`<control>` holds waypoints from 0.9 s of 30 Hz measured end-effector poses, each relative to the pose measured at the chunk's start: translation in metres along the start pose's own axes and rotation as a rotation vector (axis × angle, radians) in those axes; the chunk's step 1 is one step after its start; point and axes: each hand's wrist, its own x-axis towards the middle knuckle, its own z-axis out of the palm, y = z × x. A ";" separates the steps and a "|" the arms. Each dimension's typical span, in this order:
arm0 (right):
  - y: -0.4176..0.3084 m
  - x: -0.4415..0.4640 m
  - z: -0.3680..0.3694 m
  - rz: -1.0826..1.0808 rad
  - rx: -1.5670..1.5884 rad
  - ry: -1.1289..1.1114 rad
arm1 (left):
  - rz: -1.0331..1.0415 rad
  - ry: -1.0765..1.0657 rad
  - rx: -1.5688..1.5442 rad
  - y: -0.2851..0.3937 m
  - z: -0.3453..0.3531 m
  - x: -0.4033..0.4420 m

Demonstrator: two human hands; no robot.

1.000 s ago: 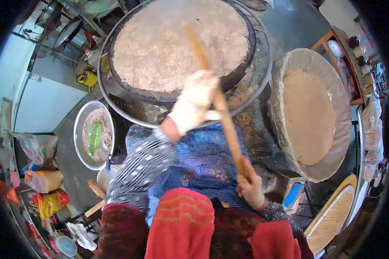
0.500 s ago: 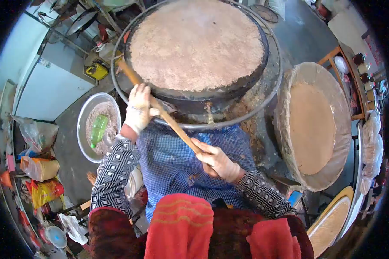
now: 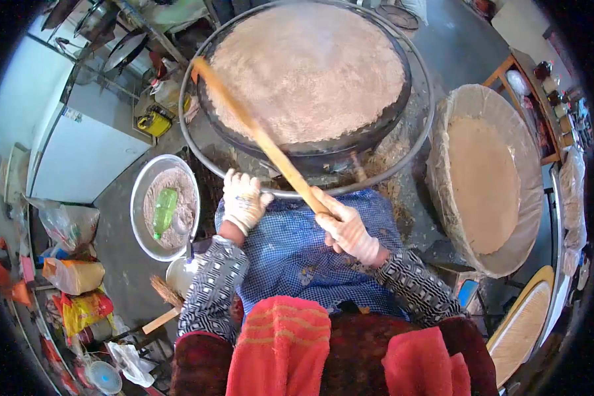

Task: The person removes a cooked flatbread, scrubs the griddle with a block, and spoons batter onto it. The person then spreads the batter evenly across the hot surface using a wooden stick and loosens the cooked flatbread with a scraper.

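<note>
My right hand (image 3: 351, 232), in a pale glove, is wrapped round the lower end of a long, flat wooden stick (image 3: 261, 135). The stick slants up to the left, its far end over the left edge of a large round black griddle (image 3: 383, 129). A pinkish-brown layer (image 3: 303, 79) covers most of the griddle's top, with faint steam above it. My left hand (image 3: 243, 203), also gloved, is off the stick, fingers apart, at the metal ring (image 3: 211, 170) around the griddle. Below both hands, a blue checked cloth (image 3: 297, 244) spreads over my lap.
To the left stands a metal basin (image 3: 138, 214) of pinkish flour-like powder with a green plastic bottle (image 3: 165, 211) in it. A big plastic-lined tub (image 3: 531, 218) of brownish batter is on the right. A round woven board (image 3: 525, 330) leans at the lower right.
My left hand has let go of the stick and moved down and right to the ring. The stick has tilted more upright, still in my right hand. The whole view has shifted slightly.
</note>
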 end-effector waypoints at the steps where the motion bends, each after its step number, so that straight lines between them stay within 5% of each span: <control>1: 0.011 -0.004 -0.006 -0.002 -0.028 0.038 | -0.024 0.021 -0.012 0.021 0.003 0.000; 3: 0.026 -0.009 -0.005 0.041 -0.032 -0.035 | -0.045 0.100 0.053 0.063 0.017 0.001; 5: 0.024 -0.020 -0.008 0.043 -0.019 -0.105 | -0.088 0.066 -0.199 0.105 0.010 0.003; 6: 0.025 -0.033 -0.013 0.033 -0.033 -0.073 | 0.077 0.263 -0.273 0.117 0.016 0.001; 8: 0.040 -0.058 -0.043 0.007 -0.046 -0.021 | 0.115 0.291 -0.530 0.137 0.007 -0.011; 10: 0.076 -0.094 -0.076 -0.578 -0.451 0.285 | 0.100 0.353 -0.633 0.153 -0.018 0.003; 12: 0.061 -0.153 -0.090 -0.028 -0.297 0.309 | 0.274 0.346 -0.555 0.162 -0.036 0.041; 15: 0.106 -0.187 -0.095 -0.181 -0.183 0.512 | 0.565 0.093 -0.449 0.193 -0.072 0.129; 16: 0.081 -0.194 -0.086 0.019 0.120 0.502 | 0.637 0.068 -0.423 0.204 -0.064 0.150; 18: 0.061 -0.183 -0.085 0.058 0.268 0.446 | 0.777 0.041 -0.307 0.212 -0.017 0.183; 22: 0.046 -0.136 -0.108 -0.016 0.484 0.231 | 0.691 -0.083 -0.028 0.194 0.003 0.229; 27: 0.025 -0.068 -0.120 -0.010 0.833 -0.077 | 0.589 -0.011 -0.045 0.122 0.014 0.268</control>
